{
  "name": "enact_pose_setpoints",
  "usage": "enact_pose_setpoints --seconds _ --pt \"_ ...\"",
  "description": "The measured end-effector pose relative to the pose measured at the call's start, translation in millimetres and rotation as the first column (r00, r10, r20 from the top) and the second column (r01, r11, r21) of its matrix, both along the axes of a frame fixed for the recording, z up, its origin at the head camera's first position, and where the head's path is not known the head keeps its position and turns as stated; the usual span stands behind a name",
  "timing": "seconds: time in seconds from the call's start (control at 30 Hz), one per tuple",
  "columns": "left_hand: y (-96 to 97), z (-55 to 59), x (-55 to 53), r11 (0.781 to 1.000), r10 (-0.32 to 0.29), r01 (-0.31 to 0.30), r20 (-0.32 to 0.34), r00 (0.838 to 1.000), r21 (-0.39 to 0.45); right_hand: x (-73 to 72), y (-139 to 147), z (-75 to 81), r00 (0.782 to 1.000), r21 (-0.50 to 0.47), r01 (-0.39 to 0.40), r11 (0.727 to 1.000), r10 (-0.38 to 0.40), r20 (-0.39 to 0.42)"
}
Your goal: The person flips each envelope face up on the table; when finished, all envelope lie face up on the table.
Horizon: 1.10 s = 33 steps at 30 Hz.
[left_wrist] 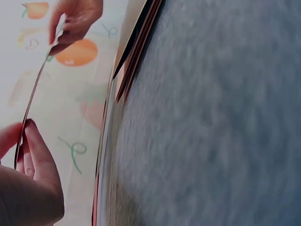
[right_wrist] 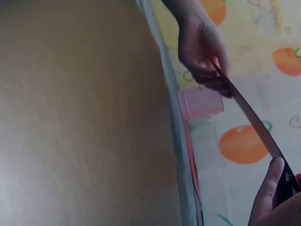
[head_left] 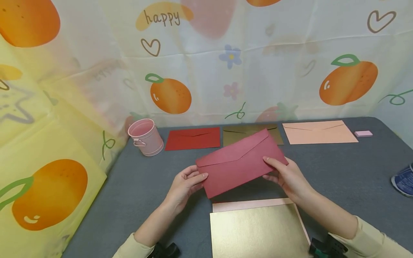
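Note:
A dark pink envelope is held up at a tilt above the table, its pointed flap side showing in the head view. My left hand pinches its lower left corner between thumb and fingers. At the right edge, my right hand grips it, thumb on the front face. The wrist views show the envelope nearly edge-on, as a thin strip. Below it on the table lies a gold envelope or sheet over a pale pink one; their lower parts are cut off by the frame.
Along the table's back edge lie a red envelope, an olive-gold envelope partly hidden by the held one, and a peach envelope. A pink bucket stands left, a small pink block right. A blue object shows at the right edge.

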State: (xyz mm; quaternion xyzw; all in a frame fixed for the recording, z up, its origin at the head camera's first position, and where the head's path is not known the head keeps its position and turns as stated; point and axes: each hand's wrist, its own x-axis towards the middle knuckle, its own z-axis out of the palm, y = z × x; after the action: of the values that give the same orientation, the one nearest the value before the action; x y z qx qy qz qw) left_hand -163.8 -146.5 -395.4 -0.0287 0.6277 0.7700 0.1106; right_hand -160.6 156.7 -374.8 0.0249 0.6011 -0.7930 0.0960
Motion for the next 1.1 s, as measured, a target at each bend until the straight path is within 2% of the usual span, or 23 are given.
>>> enact_pose_setpoints --seconds 0.17,0.27,0.33,0.47,0.53,0.7,0.8,0.9,1.1 --pt "-17.5 3.3 -6.8 0.995 0.086 -0.088 -0.030 0.996 -0.050 -12.9 4.3 -3.2 0.996 0.153 -0.080 0.985 0.086 -0.033" --pt "-31.0 5.6 -13.2 0.983 0.135 -0.142 -0.066 0.989 -0.116 -24.0 2.0 -9.4 0.983 0.260 -0.155 0.953 0.174 -0.050" --pt "-40.1 6.3 -18.1 0.968 0.166 -0.181 -0.099 0.981 -0.174 -31.2 -2.7 -14.0 0.969 0.329 -0.208 0.921 0.239 -0.056" --pt "-57.7 4.4 -27.3 0.920 0.203 -0.246 -0.166 0.965 -0.304 -44.8 -16.8 -21.2 0.941 0.417 -0.289 0.862 0.335 -0.039" --pt "-66.0 2.5 -31.0 0.883 0.202 -0.263 -0.191 0.961 -0.388 -50.8 -24.2 -22.8 0.924 0.453 -0.331 0.828 0.382 -0.023" --pt "-87.6 -1.2 -36.8 0.802 0.161 -0.244 -0.196 0.967 -0.545 -62.8 -40.8 -23.4 0.868 0.525 -0.440 0.728 0.495 0.041" --pt "-99.0 -1.8 -39.3 0.768 0.133 -0.218 -0.182 0.974 -0.602 -67.4 -51.0 -22.8 0.846 0.565 -0.470 0.678 0.528 0.070" --pt "-108.3 -2.6 -41.9 0.733 0.118 -0.204 -0.174 0.978 -0.648 -70.7 -61.0 -23.0 0.844 0.593 -0.469 0.655 0.529 0.084" --pt "-119.7 -5.2 -47.1 0.667 0.099 -0.194 -0.173 0.980 -0.719 -78.2 -79.1 -24.4 0.864 0.613 -0.449 0.651 0.492 0.111"
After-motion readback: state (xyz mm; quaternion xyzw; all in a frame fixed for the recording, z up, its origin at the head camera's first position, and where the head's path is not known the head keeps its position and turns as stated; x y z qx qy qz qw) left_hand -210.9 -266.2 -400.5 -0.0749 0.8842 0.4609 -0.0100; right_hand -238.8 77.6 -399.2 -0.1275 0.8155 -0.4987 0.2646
